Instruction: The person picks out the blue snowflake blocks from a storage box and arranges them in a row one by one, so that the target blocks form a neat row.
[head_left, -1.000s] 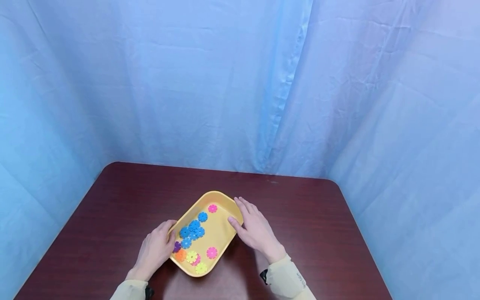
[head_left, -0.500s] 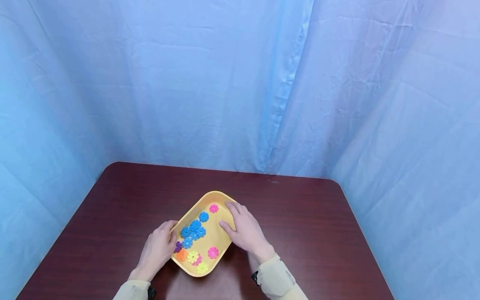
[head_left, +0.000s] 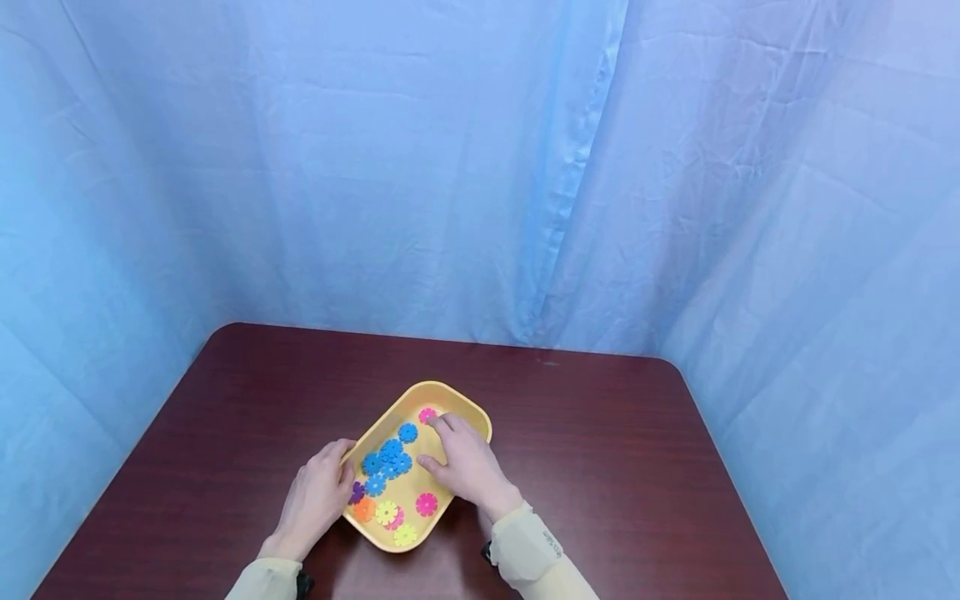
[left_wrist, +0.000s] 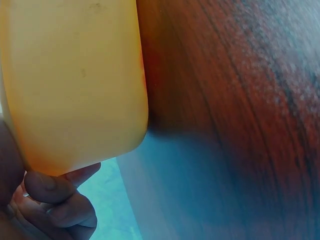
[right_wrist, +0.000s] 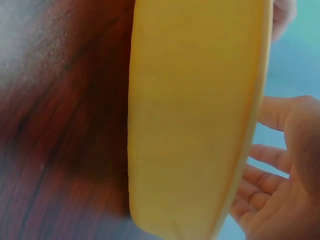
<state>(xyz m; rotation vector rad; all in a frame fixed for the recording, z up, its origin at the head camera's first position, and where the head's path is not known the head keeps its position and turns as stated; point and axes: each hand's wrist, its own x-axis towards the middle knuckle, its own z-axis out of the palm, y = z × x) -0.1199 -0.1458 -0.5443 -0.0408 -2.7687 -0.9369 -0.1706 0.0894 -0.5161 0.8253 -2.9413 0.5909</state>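
A yellow plastic tray sits at an angle near the table's front. Flower-shaped plastic discs lie in it: a cluster of blue discs, an orange disc, a purple disc, two yellow discs and several pink discs. My left hand grips the tray's left rim; its curled fingers show against the outer wall in the left wrist view. Over the tray's right side, my right hand reaches in, thumb and fingers spread apart, fingertips beside the far pink disc. Nothing shows between its fingers.
The dark red-brown wooden table extends beyond the tray on all sides. Blue curtains hang behind it and along both sides. Each wrist carries a black strap at a pale sleeve.
My right hand has moved left from the tray's right rim to over its inside, close to the discs. My left hand keeps its grip and the tray stays nearly still.
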